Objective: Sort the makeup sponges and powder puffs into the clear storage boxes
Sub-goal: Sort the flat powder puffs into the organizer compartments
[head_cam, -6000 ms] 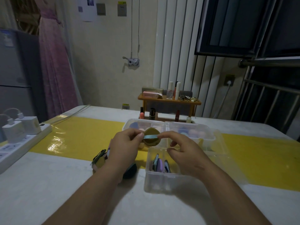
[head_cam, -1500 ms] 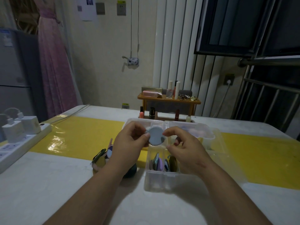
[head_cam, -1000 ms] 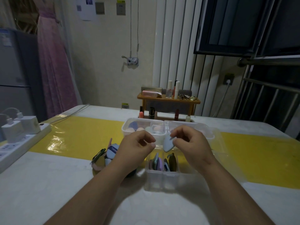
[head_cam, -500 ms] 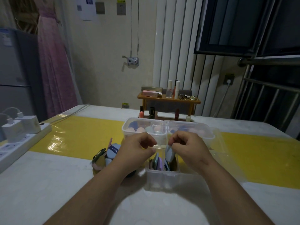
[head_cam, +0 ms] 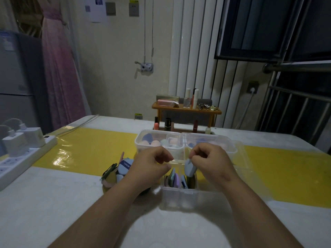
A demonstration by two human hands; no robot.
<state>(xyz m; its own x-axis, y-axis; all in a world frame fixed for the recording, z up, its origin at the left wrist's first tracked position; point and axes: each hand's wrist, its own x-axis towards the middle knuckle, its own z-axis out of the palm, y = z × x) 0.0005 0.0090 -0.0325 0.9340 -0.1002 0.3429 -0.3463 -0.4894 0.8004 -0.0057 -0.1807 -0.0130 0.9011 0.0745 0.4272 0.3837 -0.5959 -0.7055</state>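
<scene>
Nearest the viewer, two bare forearms reach forward over the white desk (head_cam: 53, 212). The right hand (head_cam: 211, 163) pinches a light-blue powder puff (head_cam: 190, 169) between thumb and curled fingers. It holds the puff on edge, with its lower part inside the open top of the near clear box (head_cam: 179, 199). The left hand (head_cam: 150, 167) hovers just beside the left rim of that box, its fingers curled inward and nothing visible in its grasp; whether it touches the rim cannot be told.

Inside the near clear box, several upright puffs (head_cam: 174, 179) stand on edge in a row, among them a lilac one, a green one and a dark one. Left of the box, partly hidden by the left hand, lies a heap of loose puffs (head_cam: 123, 169), the topmost pale blue with a dark printed band.

Box and heap lie at the near edge of a glossy yellow mat (head_cam: 89, 149) that crosses the desk from side to side. Farther back on the mat, two more clear containers stand side by side. The far left box (head_cam: 138, 140) is open and holds pink and dark-blue sponges (head_cam: 152, 143). The far right box (head_cam: 232, 149) holds coloured shapes that are too blurred to name.

At the left edge of the desk, a white power strip (head_cam: 23, 158) carries two white chargers (head_cam: 26, 138). Behind the desk, a small wooden shelf (head_cam: 186, 110) bears bottles and a pink carton, with lipsticks (head_cam: 167, 124) standing below it. A pink dress (head_cam: 59, 68) hangs at the far left wall beside a grey refrigerator (head_cam: 16, 77).
</scene>
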